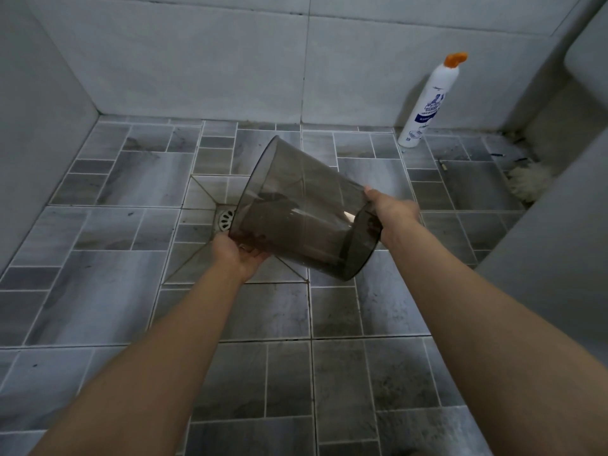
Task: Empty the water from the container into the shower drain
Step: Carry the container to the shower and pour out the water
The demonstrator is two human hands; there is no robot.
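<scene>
container (306, 212): smoky clear, tipped on its side, long axis near-right to far-left, mouth far-left above drain (225, 219) | left hand (238, 255) cups lower rim | right hand (393, 212) clasps base | floor (98, 291) open all around; bottle (427, 100) by far wall, well apart

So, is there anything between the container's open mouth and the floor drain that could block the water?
Nothing visible does. The container is tilted with its mouth directly above the drain, held by left hand and right hand.
</scene>
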